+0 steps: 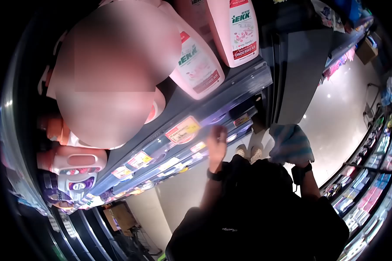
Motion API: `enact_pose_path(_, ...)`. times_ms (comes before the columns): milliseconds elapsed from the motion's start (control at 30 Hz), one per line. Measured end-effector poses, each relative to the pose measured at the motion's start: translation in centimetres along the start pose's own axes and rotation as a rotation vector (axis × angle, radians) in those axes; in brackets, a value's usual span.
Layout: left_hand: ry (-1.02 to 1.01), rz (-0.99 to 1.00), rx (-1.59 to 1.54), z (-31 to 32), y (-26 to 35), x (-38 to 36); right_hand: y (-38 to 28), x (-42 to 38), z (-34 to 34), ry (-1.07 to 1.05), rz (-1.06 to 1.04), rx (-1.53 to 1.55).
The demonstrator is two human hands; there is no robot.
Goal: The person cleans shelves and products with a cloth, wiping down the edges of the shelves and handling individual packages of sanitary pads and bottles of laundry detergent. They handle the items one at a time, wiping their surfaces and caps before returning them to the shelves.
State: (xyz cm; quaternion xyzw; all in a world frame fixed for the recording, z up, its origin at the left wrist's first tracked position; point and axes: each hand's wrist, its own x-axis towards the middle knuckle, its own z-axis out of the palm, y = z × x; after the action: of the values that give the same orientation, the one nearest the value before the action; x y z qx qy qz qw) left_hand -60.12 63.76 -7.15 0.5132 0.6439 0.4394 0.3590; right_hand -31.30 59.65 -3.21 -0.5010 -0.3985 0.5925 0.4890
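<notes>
My left hand (217,145) is raised beside the shelf's front edge, close to the price tags. It is smeared by motion, so its fingers do not show clearly. A blue and grey striped cloth (291,143) is in my right hand, which it covers almost completely; only the wrist with its black band shows below. On the shelf (248,80) stand pink bottles, one upright pink bottle (233,32) near the shelf's end and another pink bottle (196,65) to its left. A large blurred patch hides the things at upper left.
Yellow and red price tags (183,129) line the shelf edge. A dark panel (302,74) closes the shelf's end. Stocked shelves (365,191) curve along the right across a pale floor (335,113). A cardboard box (120,216) is at lower left.
</notes>
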Motion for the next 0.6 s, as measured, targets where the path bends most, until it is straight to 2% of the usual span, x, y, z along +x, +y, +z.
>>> enact_pose_path(100,-0.077,0.132,-0.138,2.4,0.6,2.3,-0.1,-0.1,0.9,0.044,-0.015,0.015)
enact_pose_path(167,-0.199,0.065,-0.253,4.1,-1.0,5.0,-0.2,-0.4,1.2,0.075,-0.026,0.028)
enact_pose_path(233,-0.260,-0.009,-0.257,4.8,2.1,6.2,0.1,-0.6,1.6,0.106,-0.038,0.042)
enact_pose_path(400,-0.293,-0.082,0.158,5.9,2.3,9.6,0.8,-1.5,2.9,0.169,-0.056,0.060)
enact_pose_path(467,-0.226,0.431,0.321,6.9,-6.1,11.8,0.9,-1.8,3.2,0.185,-0.066,0.064)
enact_pose_path(500,-0.242,0.503,0.403,6.4,-6.3,12.0,0.9,-1.9,3.3,0.192,-0.069,0.064)
enact_pose_path(600,-0.288,0.560,0.471,5.8,-6.0,12.8,0.9,-2.0,3.4,0.198,-0.073,0.069)
